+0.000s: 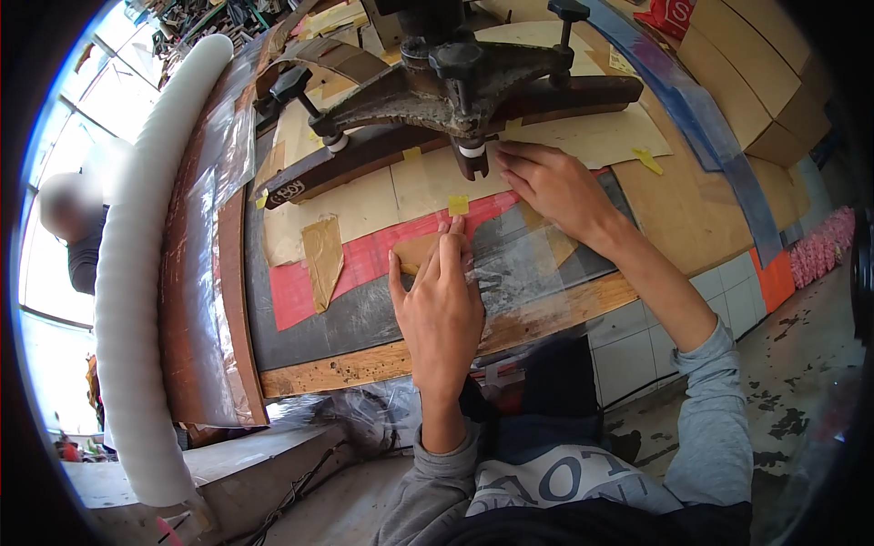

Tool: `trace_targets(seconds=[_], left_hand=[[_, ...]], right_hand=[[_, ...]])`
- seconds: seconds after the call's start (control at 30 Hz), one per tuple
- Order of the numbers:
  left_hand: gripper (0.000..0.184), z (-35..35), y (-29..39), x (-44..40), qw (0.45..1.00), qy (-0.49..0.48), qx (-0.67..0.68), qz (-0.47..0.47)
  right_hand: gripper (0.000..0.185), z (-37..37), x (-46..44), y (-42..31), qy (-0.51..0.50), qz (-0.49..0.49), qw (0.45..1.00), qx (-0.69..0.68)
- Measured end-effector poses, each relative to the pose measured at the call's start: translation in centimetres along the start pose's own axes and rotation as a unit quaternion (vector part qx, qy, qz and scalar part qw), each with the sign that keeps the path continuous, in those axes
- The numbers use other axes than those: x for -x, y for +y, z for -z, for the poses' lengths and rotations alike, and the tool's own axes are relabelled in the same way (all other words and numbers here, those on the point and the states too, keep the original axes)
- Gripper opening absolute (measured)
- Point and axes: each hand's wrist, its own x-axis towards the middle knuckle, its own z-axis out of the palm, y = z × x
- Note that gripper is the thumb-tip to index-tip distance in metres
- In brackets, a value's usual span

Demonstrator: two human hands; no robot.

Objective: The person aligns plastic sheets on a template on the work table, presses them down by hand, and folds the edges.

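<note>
Far left of the fingers: window (50,264), another person (82,218) in front of it, then a tall white roll (132,282) leaning along the tabletop (337,371), whose front edge is worn wood. Nearer the left fingers: brown tape (321,264) across the red sheet (293,296); cream card (360,200) beyond, bearing several yellow tape bits. These look already placed.

Left hand (442,305): fingers extended, loosely parted, tips resting on the red sheet just below a yellow tape square (458,205); no firm grasp seen. Square appears laid down; whether it is stuck, cannot tell.

Ahead of both hands: metal clamp (455,100) over the cream card. Right hand (569,196): fingers bunched beside the clamp's near foot; whether anything is pinched, cannot tell. Adjustment there judged unfinished.

Right of the right fingers: loose-looking yellow scrap, blue plastic strip (728,146), cardboard boxes (746,68); lower down, pink bundle (822,247), stained floor (774,391).
</note>
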Motion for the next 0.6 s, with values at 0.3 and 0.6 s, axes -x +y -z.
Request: trace_targets(seconds=[0.3, 0.6], left_hand=[[0.038, -0.2, -0.3, 0.2, 0.999, 0.030, 0.019, -0.017], [0.020, -0.6, -0.6, 0.5, 0.996, 0.064, 0.040, -0.050]], right_hand=[[0.018, 5.3, -0.3, -1.8, -0.099, -0.112, 0.981, -0.123], [0.021, 5.7, 4.6, -7.5, 0.026, -0.209, 0.958, -0.193]])
